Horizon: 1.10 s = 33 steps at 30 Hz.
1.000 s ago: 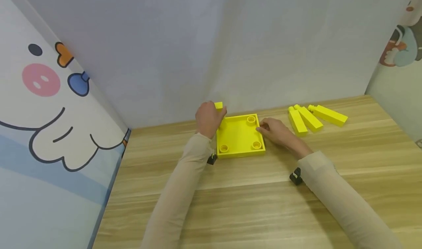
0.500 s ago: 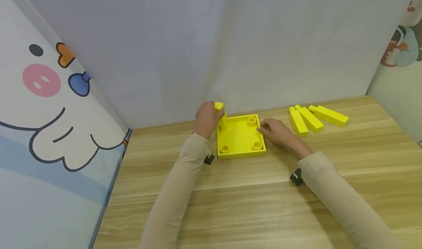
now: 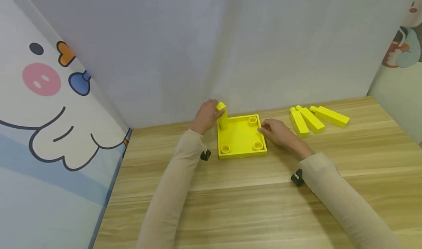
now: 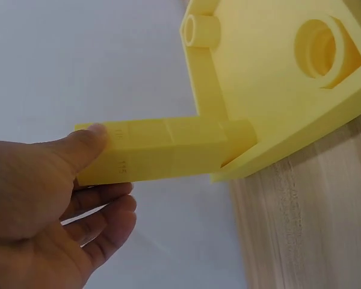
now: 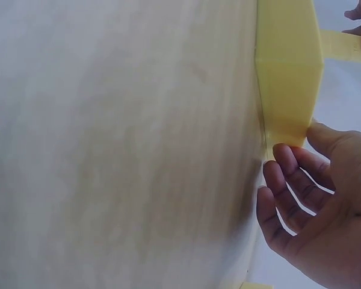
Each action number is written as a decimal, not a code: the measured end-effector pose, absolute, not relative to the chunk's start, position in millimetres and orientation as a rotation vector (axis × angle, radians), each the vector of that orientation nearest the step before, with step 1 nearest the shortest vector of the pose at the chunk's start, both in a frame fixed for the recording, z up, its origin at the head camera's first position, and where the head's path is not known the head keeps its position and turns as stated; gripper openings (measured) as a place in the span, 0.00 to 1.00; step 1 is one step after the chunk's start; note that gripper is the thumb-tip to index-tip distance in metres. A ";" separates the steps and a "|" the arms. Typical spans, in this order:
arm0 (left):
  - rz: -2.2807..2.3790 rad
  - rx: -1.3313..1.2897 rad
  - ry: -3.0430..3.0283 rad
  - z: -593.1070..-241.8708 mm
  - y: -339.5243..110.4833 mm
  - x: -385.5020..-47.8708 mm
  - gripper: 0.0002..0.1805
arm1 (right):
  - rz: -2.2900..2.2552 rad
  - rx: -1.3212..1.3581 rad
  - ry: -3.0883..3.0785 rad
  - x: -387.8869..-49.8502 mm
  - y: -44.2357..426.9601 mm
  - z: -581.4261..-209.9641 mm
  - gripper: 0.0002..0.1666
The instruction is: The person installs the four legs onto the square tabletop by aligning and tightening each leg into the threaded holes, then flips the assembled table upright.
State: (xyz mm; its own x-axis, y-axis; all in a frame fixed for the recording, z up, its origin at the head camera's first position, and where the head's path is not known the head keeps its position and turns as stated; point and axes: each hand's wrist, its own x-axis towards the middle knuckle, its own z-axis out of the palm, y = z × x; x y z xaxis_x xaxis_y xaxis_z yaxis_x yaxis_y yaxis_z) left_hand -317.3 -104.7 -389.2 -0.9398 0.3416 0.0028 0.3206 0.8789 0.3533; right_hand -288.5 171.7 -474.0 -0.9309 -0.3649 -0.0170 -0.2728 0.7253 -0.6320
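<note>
In the head view a yellow square-section leg [image 3: 223, 117] stands upright in the back-left corner of a shallow yellow square panel [image 3: 240, 134]. My left hand [image 3: 205, 116] holds the leg near its top, thumb on one face, as the left wrist view [image 4: 78, 211] also shows. The leg's lower end meets the corner socket. Round sockets show in the other corners, one of them the front-right socket [image 3: 258, 145]. At the panel's right edge, my right hand [image 3: 277, 131] pinches the rim between thumb and forefinger, the other fingers loosely bent [image 5: 325, 192].
Three more yellow legs lie on the wooden table [image 3: 244, 205] right of the panel: a near one [image 3: 299, 123], a middle one [image 3: 311, 120] and a far one [image 3: 331, 116]. A pale wall [image 3: 280, 51] rises close behind the panel. A printed panel [image 3: 43, 131] stands at left.
My left hand has turned and drawn a little to the left, baring more of the upright leg. The right hand keeps its place on the panel's edge.
</note>
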 end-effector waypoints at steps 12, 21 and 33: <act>0.465 0.556 2.893 -383.0 -111.5 -318.7 0.23 | -0.994 -0.509 2.785 -287.5 170.6 -471.2 0.18; 0.611 0.477 2.860 -386.9 -112.9 -315.9 0.25 | -0.987 -0.510 2.788 -288.8 171.0 -473.6 0.17; 0.710 0.324 3.090 -397.7 -104.3 -299.5 0.43 | -0.988 -0.512 2.792 -288.8 171.3 -473.7 0.17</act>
